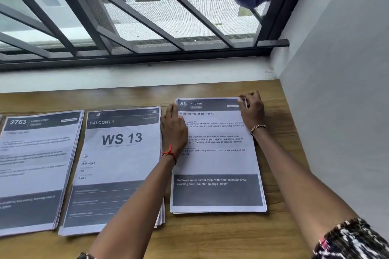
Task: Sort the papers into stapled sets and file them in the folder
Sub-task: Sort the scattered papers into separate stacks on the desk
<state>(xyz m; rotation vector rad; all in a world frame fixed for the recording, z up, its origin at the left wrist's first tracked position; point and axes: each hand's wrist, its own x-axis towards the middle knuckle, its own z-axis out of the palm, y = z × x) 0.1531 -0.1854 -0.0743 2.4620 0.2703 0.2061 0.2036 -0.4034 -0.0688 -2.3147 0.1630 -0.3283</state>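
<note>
- KITCHEN 85 stack point(216, 164) lies right of centre on the surface point(273, 227).
- L hand point(173, 130) is flat, fingers straight on the stack's left edge; R hand point(251, 111) fingers are curled, pinching its top-right corner.
- Risk I see: if L pressure eases, sheets fan out, so the set staples crooked.
- L wrist could nudge WS 13 stack point(117, 153), just beside.

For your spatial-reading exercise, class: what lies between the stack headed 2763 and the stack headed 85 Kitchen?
In the head view, the WS 13 stack lies between the 2763 stack and the Kitchen stack.

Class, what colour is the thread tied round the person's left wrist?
Red thread, seen in the head view.
</note>
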